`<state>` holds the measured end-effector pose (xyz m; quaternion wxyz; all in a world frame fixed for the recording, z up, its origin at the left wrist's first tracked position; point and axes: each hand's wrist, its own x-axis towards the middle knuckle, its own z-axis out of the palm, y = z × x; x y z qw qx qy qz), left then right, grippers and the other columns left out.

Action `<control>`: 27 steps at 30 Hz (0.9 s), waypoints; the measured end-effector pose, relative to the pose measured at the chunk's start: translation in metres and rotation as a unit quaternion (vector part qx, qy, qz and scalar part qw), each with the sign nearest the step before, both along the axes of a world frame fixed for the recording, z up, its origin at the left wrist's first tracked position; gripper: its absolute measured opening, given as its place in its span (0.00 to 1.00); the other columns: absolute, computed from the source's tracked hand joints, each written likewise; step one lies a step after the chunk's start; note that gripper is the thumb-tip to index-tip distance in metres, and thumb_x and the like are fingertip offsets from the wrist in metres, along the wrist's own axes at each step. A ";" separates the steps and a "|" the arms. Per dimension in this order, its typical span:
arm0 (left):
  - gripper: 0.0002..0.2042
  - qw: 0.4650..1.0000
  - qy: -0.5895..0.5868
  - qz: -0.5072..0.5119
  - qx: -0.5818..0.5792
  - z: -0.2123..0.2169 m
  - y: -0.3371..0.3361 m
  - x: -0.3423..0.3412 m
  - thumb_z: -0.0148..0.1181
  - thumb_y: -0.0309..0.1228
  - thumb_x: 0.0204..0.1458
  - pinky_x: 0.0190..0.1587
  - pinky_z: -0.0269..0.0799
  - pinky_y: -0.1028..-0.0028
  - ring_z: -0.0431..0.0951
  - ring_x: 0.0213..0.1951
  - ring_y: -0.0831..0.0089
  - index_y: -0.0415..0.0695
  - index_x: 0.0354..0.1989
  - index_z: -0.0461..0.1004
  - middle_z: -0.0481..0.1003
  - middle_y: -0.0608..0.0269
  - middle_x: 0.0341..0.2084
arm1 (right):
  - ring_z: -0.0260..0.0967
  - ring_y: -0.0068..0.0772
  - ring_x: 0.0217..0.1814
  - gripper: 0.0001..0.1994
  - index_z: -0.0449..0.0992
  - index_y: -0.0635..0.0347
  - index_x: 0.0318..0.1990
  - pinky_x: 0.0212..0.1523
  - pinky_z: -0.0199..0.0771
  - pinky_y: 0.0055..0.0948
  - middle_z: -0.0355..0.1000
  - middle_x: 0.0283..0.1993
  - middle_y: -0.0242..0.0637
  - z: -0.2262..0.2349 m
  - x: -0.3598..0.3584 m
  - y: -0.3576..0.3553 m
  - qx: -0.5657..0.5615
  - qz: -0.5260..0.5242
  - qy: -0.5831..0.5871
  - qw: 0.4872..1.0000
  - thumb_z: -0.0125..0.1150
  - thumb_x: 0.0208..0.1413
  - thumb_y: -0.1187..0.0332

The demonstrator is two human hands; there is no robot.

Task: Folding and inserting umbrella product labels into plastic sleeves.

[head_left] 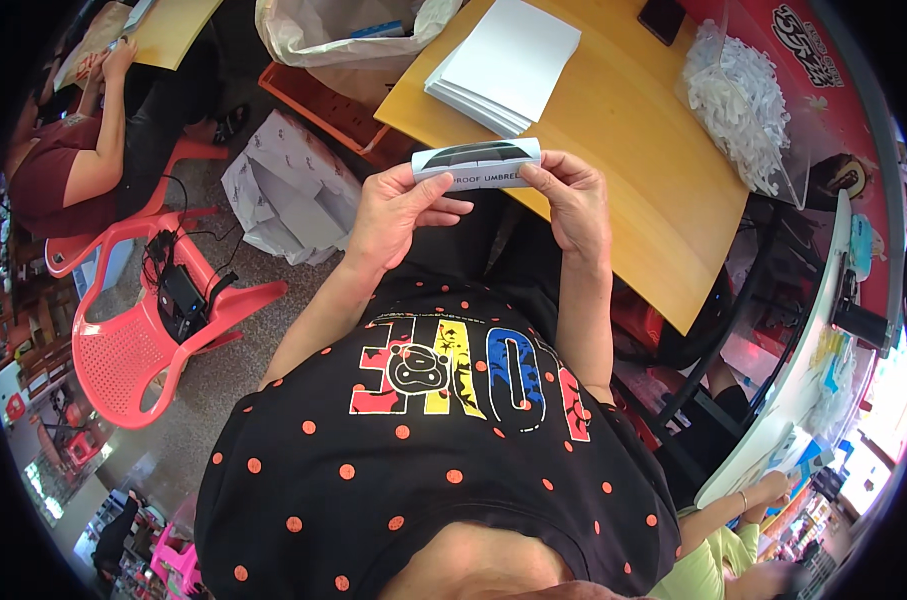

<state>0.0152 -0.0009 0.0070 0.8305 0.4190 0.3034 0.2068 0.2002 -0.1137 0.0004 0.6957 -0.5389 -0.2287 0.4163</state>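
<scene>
Above the near edge of the table I hold a small curled piece of printed card (476,166), white and pale blue with a dark curved band and dark lettering. My left hand (405,212) pinches its left end between thumb and fingers, with the lower fingers pointing right. The right end sits between the thumb and fingers of my right hand (574,200). Just beyond the card, a stack of white sheets (503,62) lies on the wooden table (638,190).
A clear bag of white paper pieces (738,105) rests at the table's right, near a dark phone (661,18). Left are a white sack (288,190), an orange crate (323,110) and a red chair (133,345) holding a black device with cables. Other people sit left and lower right.
</scene>
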 end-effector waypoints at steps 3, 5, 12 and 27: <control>0.11 0.996 -0.027 -0.003 -0.080 -0.002 0.002 0.000 0.55 0.28 0.57 0.32 0.80 0.77 0.81 0.35 0.65 0.36 0.45 0.73 0.77 0.53 0.37 | 0.73 0.22 0.33 0.06 0.79 0.68 0.35 0.41 0.72 0.21 0.77 0.32 0.36 0.002 -0.001 0.001 0.004 0.008 0.000 1.000 0.64 0.49 0.76; 0.10 0.993 -0.043 -0.009 -0.109 -0.002 0.002 0.000 0.55 0.28 0.57 0.32 0.80 0.77 0.81 0.36 0.65 0.36 0.45 0.73 0.77 0.53 0.38 | 0.73 0.22 0.33 0.06 0.79 0.68 0.35 0.41 0.72 0.22 0.77 0.32 0.37 0.002 0.000 0.001 0.008 0.012 0.005 1.000 0.64 0.49 0.76; 0.10 0.996 -0.054 -0.003 -0.073 -0.005 -0.003 0.003 0.54 0.27 0.57 0.38 0.80 0.73 0.81 0.37 0.65 0.35 0.44 0.73 0.77 0.52 0.37 | 0.73 0.22 0.34 0.07 0.79 0.69 0.36 0.42 0.72 0.22 0.77 0.33 0.37 0.003 -0.001 0.000 0.009 0.014 0.003 1.000 0.64 0.49 0.77; 0.13 0.998 -0.054 0.022 0.009 -0.005 0.000 -0.002 0.55 0.26 0.56 0.40 0.79 0.73 0.80 0.37 0.66 0.30 0.46 0.72 0.77 0.51 0.38 | 0.70 0.23 0.37 0.12 0.74 0.72 0.41 0.41 0.67 0.18 0.73 0.36 0.36 0.006 -0.015 0.007 -0.061 -0.024 -0.096 0.993 0.64 0.49 0.78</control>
